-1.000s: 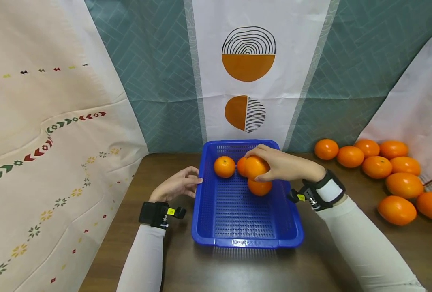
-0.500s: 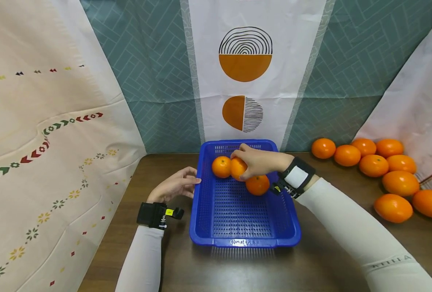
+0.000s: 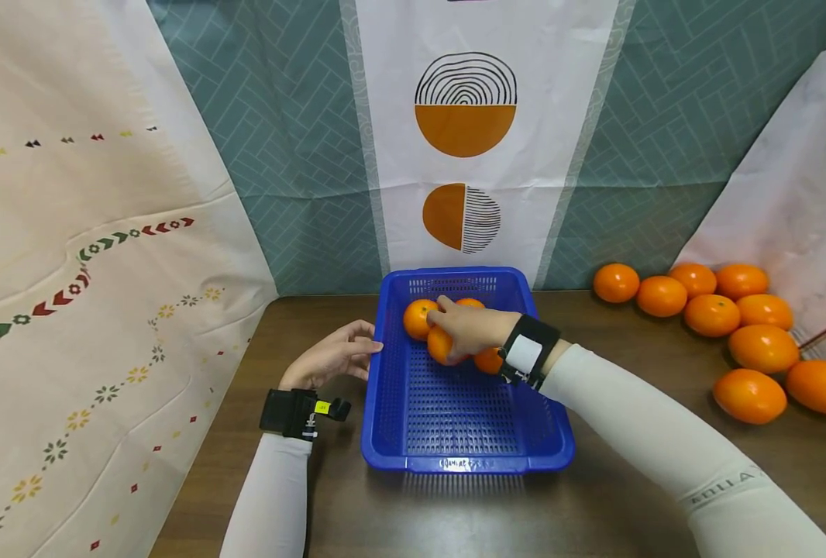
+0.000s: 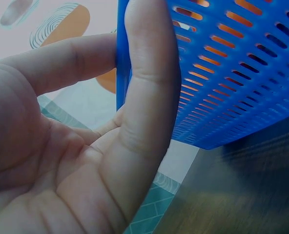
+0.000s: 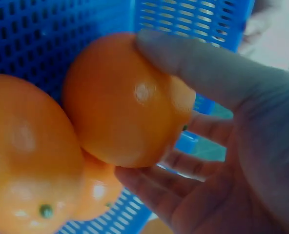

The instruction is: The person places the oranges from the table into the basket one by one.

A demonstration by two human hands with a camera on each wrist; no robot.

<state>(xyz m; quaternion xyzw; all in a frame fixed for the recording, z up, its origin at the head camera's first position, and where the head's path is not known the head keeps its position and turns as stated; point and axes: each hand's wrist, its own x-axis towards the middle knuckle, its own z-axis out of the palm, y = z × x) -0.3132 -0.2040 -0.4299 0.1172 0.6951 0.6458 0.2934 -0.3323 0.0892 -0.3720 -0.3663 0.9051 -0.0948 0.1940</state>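
Observation:
A blue plastic basket (image 3: 466, 464) with slotted walls sits on the table. My right hand (image 3: 474, 328) is inside it, gripping an orange (image 5: 127, 105) between thumb and fingers. That orange is low over the basket floor, among several others. One orange (image 3: 418, 318) lies to its left, another (image 3: 470, 303) behind it, and a third (image 3: 486, 362) to its right, partly covered by my hand and wrist. At the left side, my left hand (image 3: 332, 355) pinches the basket's rim; the left wrist view shows its digits on both sides of the rim (image 4: 121, 63).
Several more oranges (image 3: 711, 315) are grouped on the wooden table (image 3: 455, 519) at the right. A patterned cloth (image 3: 469, 132) hangs behind the basket, and a cream embroidered cloth (image 3: 106, 325) borders the table on the left.
My right hand has carried its orange left and down toward the basket's floor, uncovering the orange behind. My left hand stays at the rim.

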